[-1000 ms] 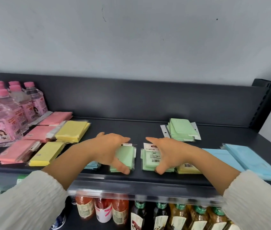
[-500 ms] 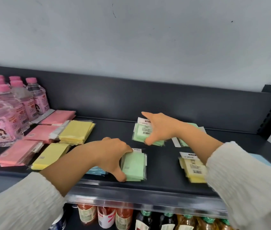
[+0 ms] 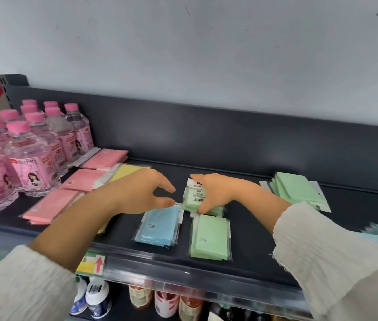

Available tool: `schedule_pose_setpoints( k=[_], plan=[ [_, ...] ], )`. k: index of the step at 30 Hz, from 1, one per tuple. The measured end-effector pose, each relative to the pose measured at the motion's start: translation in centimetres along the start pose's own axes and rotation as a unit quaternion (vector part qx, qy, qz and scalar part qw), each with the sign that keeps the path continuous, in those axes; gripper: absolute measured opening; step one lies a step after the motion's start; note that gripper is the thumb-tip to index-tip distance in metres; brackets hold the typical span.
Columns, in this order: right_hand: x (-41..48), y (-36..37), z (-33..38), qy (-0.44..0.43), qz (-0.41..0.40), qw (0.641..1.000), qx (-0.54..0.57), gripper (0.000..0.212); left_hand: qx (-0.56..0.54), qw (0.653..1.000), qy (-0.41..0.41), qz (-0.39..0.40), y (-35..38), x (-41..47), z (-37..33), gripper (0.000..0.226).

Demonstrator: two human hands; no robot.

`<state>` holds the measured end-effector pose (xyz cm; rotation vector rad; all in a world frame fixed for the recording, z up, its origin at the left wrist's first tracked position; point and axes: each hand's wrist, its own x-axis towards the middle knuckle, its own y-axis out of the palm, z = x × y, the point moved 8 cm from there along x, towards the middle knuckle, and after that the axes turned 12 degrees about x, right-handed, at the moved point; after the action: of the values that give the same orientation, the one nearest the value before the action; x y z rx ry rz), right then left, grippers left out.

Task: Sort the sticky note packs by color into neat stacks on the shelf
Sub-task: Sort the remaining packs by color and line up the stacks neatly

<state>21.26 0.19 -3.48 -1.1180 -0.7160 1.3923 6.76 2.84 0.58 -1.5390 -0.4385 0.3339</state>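
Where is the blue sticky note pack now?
The blue pack lies flat near the shelf's front edge, centre of the head view, just below the left hand and beside a green pack on its right.

Left hand [image 3: 141,195] hovers spread; right hand [image 3: 215,193] pinches, thumb down.

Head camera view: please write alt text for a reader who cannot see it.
A person's right hand grips a small stack of green sticky note packs on a dark shelf, while the open left hand hovers above a blue pack. Pink packs and pink-capped bottles stand left.
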Motion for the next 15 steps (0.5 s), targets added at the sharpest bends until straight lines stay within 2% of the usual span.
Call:
schedule_pose_setpoints(
  k=[2,4,8,11,15],
  plan=[
    [-0.2,0.0,-0.6,0.007,0.010,1.000,0.005,0.094,-0.001,1.000,-0.001,0.010,0.8,0.5,0.0,0.042],
    [-0.5,-0.2,-1.1,0.016,0.011,1.000,0.002,0.096,-0.004,1.000,0.002,0.022,1.5,1.0,-0.2,0.051],
    [-1.2,0.1,-1.1,0.026,0.014,1.000,-0.003,0.101,-0.001,0.992,0.008,0.130,4.0,1.1,-1.0,0.076],
    [-1.5,0.1,-1.3,0.038,0.011,0.999,-0.003,0.099,0.013,0.983,0.003,0.182,5.3,0.8,-1.5,0.078],
    [-2.0,0.2,-1.5,0.047,0.003,0.999,0.012,0.098,0.004,0.984,-0.006,0.176,5.5,0.8,-1.1,0.066]
  ],
)
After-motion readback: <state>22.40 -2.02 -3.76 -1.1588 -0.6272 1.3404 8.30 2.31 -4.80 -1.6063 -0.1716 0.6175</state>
